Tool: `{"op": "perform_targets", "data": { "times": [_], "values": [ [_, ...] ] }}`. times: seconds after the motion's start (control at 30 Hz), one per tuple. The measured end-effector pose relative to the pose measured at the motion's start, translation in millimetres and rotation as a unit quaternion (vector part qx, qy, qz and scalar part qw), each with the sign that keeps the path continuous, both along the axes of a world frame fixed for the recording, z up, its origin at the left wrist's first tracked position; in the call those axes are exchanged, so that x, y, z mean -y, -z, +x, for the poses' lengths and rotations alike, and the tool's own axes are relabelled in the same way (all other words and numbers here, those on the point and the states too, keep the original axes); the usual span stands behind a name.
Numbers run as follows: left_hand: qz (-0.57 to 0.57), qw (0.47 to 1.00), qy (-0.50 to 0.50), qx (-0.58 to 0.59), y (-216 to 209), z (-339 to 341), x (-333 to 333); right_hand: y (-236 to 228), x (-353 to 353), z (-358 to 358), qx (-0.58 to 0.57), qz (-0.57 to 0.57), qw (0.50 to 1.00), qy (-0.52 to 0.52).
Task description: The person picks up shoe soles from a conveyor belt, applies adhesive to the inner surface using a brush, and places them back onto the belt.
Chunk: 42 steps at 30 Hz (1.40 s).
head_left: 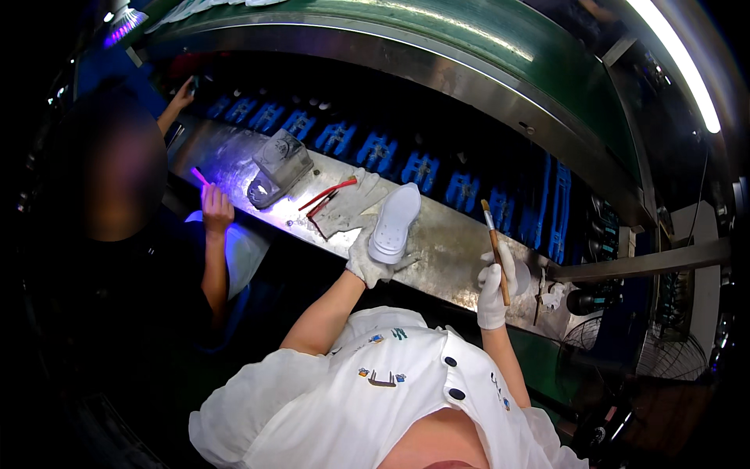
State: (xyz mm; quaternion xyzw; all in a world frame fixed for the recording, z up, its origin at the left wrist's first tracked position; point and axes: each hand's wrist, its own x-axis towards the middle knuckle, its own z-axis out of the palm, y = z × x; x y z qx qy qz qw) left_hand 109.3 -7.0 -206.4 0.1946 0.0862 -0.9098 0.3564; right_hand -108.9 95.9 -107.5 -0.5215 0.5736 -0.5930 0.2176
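A white shoe sole [396,221] stands tilted above the metal bench, its broad face toward me and its thick heel end nearest. My left hand [367,259], in a white glove, grips it around the heel; some fingers are hidden behind it. In my gloved right hand [495,288] is a brush [492,227] with a brown wooden handle, held upright between the fingers with its pale bristles up. The brush is apart from the sole, off to its right. Beside my right hand is a pale, roundish object [522,277], perhaps a cup, partly hidden by the fingers.
On the metal bench [445,242] lie a grey stained container [281,160], a red-handled tool [328,194] and a loose, dirty glove [351,207]. Beyond runs a dark line with blue holders [377,151]. A co-worker's hand [217,209] is at left, a fan [664,348] at right.
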Motion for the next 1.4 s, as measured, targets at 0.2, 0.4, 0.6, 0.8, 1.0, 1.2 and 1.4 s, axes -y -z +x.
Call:
{"op": "perform_targets", "data": {
  "times": [0.2, 0.4, 0.6, 0.8, 1.0, 1.2, 1.4],
  "values": [
    [-0.080, 0.991, -0.034, -0.098, -50.0, -7.1, -15.2, -7.6, -4.9, 4.8, 0.004, 0.041, 0.999, -0.034],
    [-0.101, 0.994, -0.029, -0.038, -114.5, -26.6, -38.6, -39.6, 35.5, 35.6, -0.187, -0.062, 0.980, -0.014],
    [-0.118, 0.991, -0.058, 0.012, -114.3, -16.2, -41.4, -33.7, 31.1, 52.6, -0.330, -0.082, 0.938, -0.069],
    [-0.133, 0.988, -0.049, 0.062, -112.6, -14.2, -38.1, -43.3, 21.9, 50.5, -0.370, -0.079, 0.916, -0.130],
    [-0.129, 0.990, -0.052, 0.036, -118.3, -15.7, -36.3, -60.2, 15.1, 48.7, -0.438, -0.034, 0.883, -0.164],
    [-0.102, 0.992, -0.078, 0.013, -110.5, -14.8, -30.5, -67.0, 0.7, 46.1, -0.451, -0.014, 0.865, -0.220],
    [-0.122, 0.986, -0.106, -0.039, -116.1, -12.3, -22.7, -70.7, -0.2, 33.7, -0.249, -0.053, 0.947, -0.194]
  ]
}}
